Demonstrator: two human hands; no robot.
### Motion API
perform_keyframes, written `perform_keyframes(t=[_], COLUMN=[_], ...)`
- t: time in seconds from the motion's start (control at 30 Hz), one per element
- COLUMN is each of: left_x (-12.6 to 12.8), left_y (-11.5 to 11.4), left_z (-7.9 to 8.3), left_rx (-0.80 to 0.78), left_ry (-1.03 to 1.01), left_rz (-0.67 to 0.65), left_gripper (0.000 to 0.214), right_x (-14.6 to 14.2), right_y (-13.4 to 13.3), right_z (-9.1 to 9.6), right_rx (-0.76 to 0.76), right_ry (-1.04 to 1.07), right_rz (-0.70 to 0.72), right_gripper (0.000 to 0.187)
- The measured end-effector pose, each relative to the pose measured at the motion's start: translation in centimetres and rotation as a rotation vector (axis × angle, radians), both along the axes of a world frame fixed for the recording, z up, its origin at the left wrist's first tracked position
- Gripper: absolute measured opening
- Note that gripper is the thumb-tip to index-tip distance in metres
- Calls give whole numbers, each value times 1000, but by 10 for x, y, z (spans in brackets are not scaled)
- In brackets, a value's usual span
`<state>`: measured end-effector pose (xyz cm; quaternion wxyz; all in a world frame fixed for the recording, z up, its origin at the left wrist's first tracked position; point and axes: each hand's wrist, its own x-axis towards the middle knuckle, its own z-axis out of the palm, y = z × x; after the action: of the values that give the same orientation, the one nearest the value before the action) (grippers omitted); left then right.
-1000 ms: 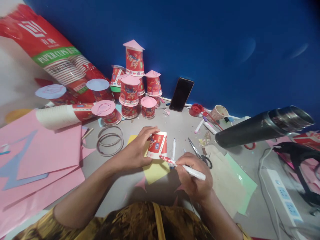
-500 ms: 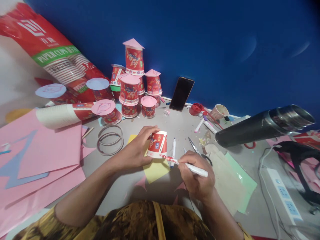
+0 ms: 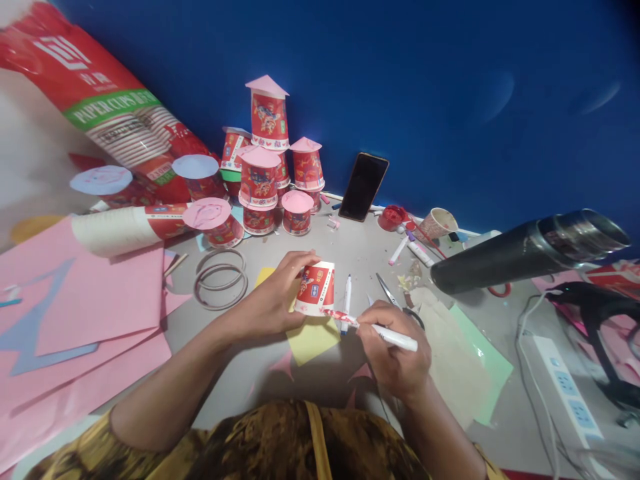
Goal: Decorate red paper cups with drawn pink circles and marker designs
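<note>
In the head view my left hand (image 3: 273,300) grips a red and white paper cup (image 3: 315,290) from its left side, fingers over the top and thumb low. The cup's printed side faces me. My right hand (image 3: 395,343) is closed around a white marker (image 3: 397,339), whose red-and-white front end points left and meets the cup's lower rim. Yellow paper (image 3: 314,341) lies under the cup. Just right of the cup rests a second marker (image 3: 347,297), white and blue. Beyond my right hand lie scissors (image 3: 387,290), their handles partly hidden.
Several paper cups with pink or bluish paper tops (image 3: 260,177) stand stacked at the back left. A phone (image 3: 364,187) leans on the blue wall. Tape rings (image 3: 220,280) and pink sheets (image 3: 100,287) lie left; a dark flask (image 3: 520,253) and power strip (image 3: 567,387) right.
My right hand and the marker have shifted very slightly right. The cup and my left hand stay practically in place.
</note>
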<state>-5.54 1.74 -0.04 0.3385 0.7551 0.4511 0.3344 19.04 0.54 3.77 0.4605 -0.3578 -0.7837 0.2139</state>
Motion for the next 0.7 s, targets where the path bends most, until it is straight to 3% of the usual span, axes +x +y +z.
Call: perform_keyframes(t=[0.13,0.37,0.7], left_x=[0,2,4], left_y=[0,1,1], left_z=[0,-2,0], left_rx=[2,8,14], left_ry=[7,0,-1], left_rz=[6,3,-2], left_gripper=[85,85,82], right_x=[1,-5,-3], right_y=[0,0,0], right_z=[1,3,2], right_rx=[12,87,69], right_ry=[2,20,-13], right_rz=[-32,96,81], right_gripper=[15,15,16])
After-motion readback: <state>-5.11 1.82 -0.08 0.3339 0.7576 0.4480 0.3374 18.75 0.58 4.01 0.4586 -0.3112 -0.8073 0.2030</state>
